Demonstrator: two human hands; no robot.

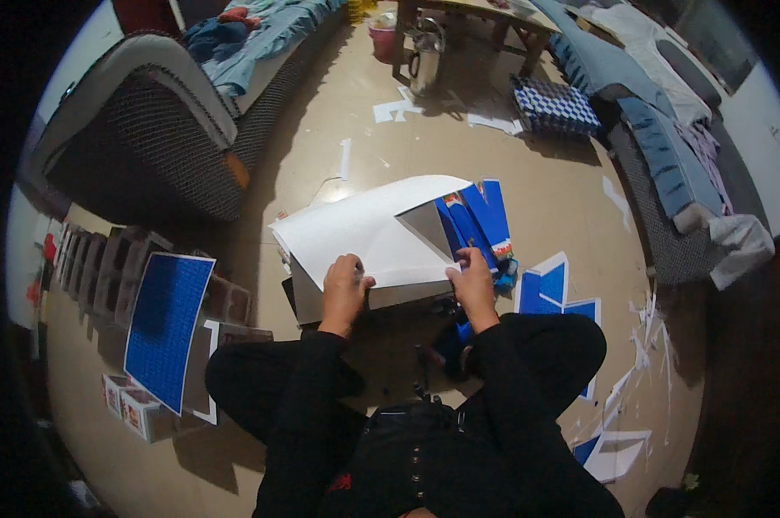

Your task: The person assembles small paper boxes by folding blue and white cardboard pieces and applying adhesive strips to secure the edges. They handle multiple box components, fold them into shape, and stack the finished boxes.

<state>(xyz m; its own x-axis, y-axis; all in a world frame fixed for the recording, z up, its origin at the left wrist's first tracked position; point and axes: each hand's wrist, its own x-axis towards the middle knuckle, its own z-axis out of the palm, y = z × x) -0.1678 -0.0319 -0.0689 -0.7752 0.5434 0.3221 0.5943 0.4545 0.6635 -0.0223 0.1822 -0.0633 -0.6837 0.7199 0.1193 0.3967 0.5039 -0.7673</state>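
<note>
Your black clothing (416, 462) nearest. Your right hand (473, 285) pinches right corner of white sheet (355, 229); left hand (344, 289) curls at near edge, cannot tell whether gripping or pressing. Sheet spreads beyond your knees; blue packages (496, 216) beside it, right; blue panel (170, 332), left.

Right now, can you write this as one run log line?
left hand: touching white sheet, near edge | right hand: touching sheet's near right corner | left side: white-bordered blue panel
</note>
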